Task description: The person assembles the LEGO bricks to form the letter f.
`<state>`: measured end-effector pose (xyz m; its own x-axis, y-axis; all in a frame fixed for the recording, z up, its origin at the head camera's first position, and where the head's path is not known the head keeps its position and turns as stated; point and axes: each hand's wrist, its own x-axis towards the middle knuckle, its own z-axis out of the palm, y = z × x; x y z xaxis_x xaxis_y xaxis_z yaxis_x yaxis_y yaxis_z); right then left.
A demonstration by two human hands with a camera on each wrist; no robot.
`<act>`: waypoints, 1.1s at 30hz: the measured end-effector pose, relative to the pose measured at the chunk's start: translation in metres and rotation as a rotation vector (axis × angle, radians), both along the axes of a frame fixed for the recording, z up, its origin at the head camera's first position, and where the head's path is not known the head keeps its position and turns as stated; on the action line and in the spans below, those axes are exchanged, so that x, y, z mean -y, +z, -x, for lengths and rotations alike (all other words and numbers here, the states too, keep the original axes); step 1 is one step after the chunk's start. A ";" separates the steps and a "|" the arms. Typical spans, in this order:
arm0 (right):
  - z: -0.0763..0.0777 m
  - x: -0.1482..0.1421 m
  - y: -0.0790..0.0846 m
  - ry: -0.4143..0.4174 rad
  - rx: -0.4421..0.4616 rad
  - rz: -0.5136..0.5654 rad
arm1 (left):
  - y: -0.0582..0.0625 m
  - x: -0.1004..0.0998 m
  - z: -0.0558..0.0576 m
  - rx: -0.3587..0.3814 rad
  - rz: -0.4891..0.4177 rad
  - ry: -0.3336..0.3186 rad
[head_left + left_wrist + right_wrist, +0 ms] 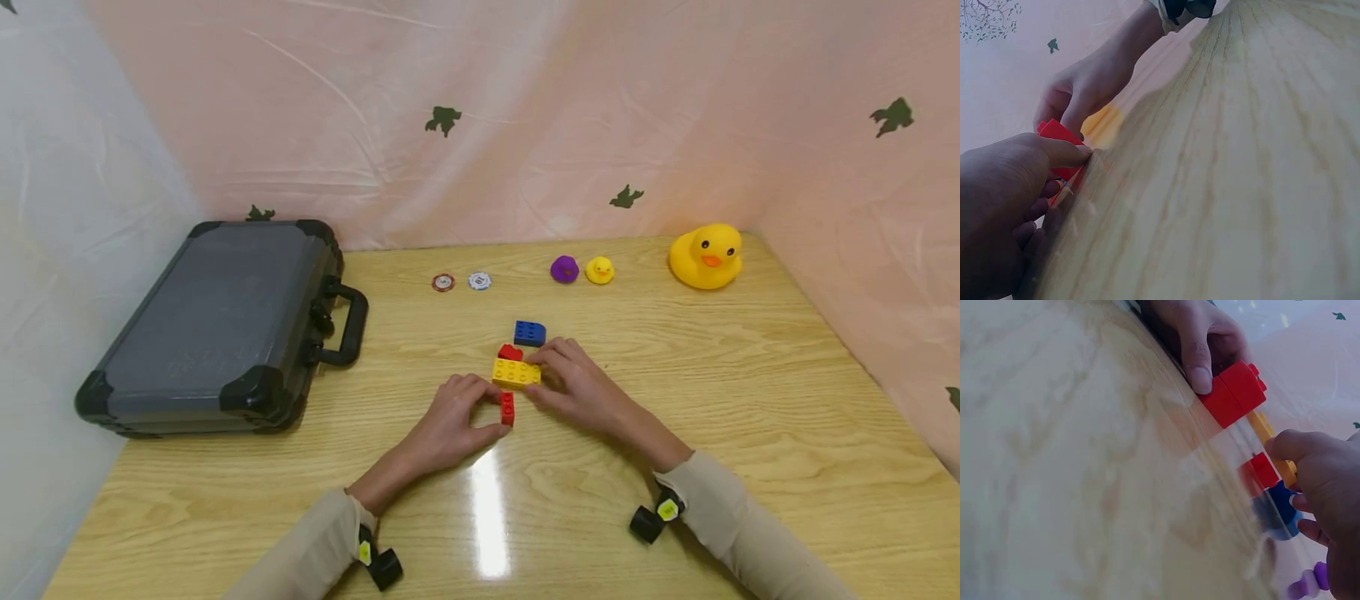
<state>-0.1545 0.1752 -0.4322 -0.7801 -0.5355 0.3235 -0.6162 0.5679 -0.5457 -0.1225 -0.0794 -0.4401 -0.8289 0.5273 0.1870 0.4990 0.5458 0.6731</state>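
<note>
My left hand pinches an upright red toy brick between thumb and fingers. A seam across this red block shows in the right wrist view, so it may be two bricks stacked. Just beyond it lies a long yellow brick, studs up, its right end gripped by the thumb and fingers of my right hand. A second red brick sits right behind the yellow one, partly hidden by it. Farther back is a blue brick with a rounded end, near my right fingertips.
A grey case with a black handle stands on the left. Along the back are a red chip, a white chip, small purple and yellow ducks, and a large yellow duck. Cloth walls border the table.
</note>
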 end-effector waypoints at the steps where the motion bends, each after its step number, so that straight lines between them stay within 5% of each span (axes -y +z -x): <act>1: 0.000 -0.001 0.002 -0.004 0.010 -0.001 | 0.000 0.000 0.000 0.002 -0.001 0.000; 6: -0.002 -0.005 0.014 -0.012 0.028 0.008 | 0.000 0.000 0.000 0.014 -0.004 0.001; 15: -0.005 -0.009 0.022 0.047 -0.077 0.026 | 0.000 0.000 0.000 0.017 -0.007 0.001; 33: -0.025 -0.001 0.022 0.148 -0.144 0.038 | 0.001 0.000 0.000 -0.004 0.026 0.010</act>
